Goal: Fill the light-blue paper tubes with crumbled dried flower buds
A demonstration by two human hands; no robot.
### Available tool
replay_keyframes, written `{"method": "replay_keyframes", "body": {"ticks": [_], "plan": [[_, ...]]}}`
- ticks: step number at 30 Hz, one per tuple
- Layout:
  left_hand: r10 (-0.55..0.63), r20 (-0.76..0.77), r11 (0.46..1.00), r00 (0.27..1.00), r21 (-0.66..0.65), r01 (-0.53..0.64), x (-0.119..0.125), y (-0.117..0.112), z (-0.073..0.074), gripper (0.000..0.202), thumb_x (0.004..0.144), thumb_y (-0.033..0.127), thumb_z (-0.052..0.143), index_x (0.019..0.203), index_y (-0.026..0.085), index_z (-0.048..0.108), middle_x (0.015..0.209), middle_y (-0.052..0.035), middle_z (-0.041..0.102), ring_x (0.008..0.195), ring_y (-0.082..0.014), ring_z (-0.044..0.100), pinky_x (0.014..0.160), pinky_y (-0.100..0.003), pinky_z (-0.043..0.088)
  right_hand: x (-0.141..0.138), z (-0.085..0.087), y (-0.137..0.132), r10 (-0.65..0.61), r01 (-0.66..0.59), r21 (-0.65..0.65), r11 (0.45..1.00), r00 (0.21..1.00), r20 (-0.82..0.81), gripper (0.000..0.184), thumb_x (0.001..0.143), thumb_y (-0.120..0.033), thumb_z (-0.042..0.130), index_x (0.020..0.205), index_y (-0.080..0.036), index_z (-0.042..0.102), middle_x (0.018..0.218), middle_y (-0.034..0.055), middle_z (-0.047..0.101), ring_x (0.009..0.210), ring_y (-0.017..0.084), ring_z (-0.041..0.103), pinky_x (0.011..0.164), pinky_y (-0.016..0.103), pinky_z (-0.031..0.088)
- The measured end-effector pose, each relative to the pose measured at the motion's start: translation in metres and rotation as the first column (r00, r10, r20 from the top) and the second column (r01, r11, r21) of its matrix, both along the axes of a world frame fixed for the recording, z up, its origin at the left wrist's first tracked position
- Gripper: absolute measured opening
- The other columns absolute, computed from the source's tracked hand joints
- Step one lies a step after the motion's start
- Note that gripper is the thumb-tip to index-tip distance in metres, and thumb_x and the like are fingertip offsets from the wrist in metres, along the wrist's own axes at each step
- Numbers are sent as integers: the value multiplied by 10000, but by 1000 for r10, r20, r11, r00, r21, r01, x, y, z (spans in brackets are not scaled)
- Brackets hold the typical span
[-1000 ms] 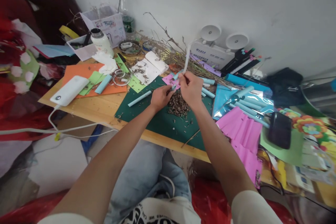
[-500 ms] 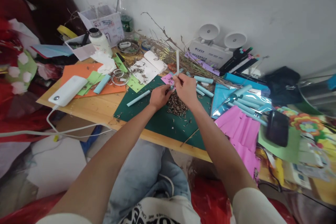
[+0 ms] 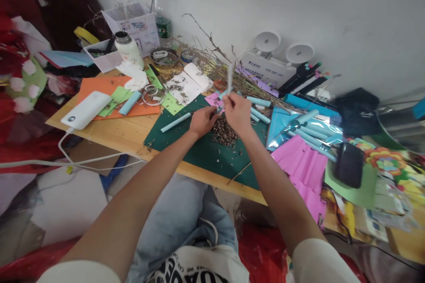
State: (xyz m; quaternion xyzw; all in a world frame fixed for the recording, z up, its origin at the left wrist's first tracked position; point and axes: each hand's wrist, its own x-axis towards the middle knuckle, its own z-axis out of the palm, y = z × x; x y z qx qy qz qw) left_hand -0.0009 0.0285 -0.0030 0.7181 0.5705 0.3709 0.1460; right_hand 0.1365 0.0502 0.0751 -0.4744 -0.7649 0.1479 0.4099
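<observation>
Both my hands meet over the dark green cutting mat [image 3: 199, 154]. My left hand [image 3: 202, 120] is closed on a light blue paper roll [image 3: 222, 97] that pokes out toward the wall. My right hand [image 3: 237, 112] pinches a thin white strip [image 3: 229, 77] that stands up from the roll. Just below the hands lies a heap of dry plant bits [image 3: 225, 133]. Another blue paper roll [image 3: 175, 122] lies on the mat to the left of my left hand.
Dry twigs [image 3: 212, 59] sprawl along the wall. More blue rolls [image 3: 307, 130] and pink paper [image 3: 305, 163] lie right. A white power bank [image 3: 85, 109] with cable sits on orange paper [image 3: 99, 86] at the left edge. A black pouch [image 3: 348, 164] lies far right.
The white strip in my right hand has swung from leaning right to nearly upright. Both hands stay together at the same spot over the mat.
</observation>
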Motion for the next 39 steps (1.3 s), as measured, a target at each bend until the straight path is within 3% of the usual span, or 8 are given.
{"method": "replay_keyframes", "body": {"ticks": [22, 39], "plan": [[3, -7, 1000, 1000, 31, -3, 0, 2, -5, 198, 929, 374, 546, 897, 200, 635, 814, -36, 678, 768, -180, 614, 688, -260, 428, 2, -10, 1, -63, 64, 30, 997, 997, -45, 374, 963, -402, 463, 647, -209, 510, 557, -35, 458, 544, 126, 408, 581, 278, 289], [-1, -4, 1000, 1000, 16, 1, 0, 1, -2, 191, 925, 355, 549, 852, 196, 626, 812, -38, 669, 769, -175, 607, 687, -256, 435, -7, -5, -2, -43, 43, 37, 998, 999, -3, 406, 964, -451, 422, 653, -211, 523, 556, -27, 462, 544, 126, 415, 581, 276, 320]]}}
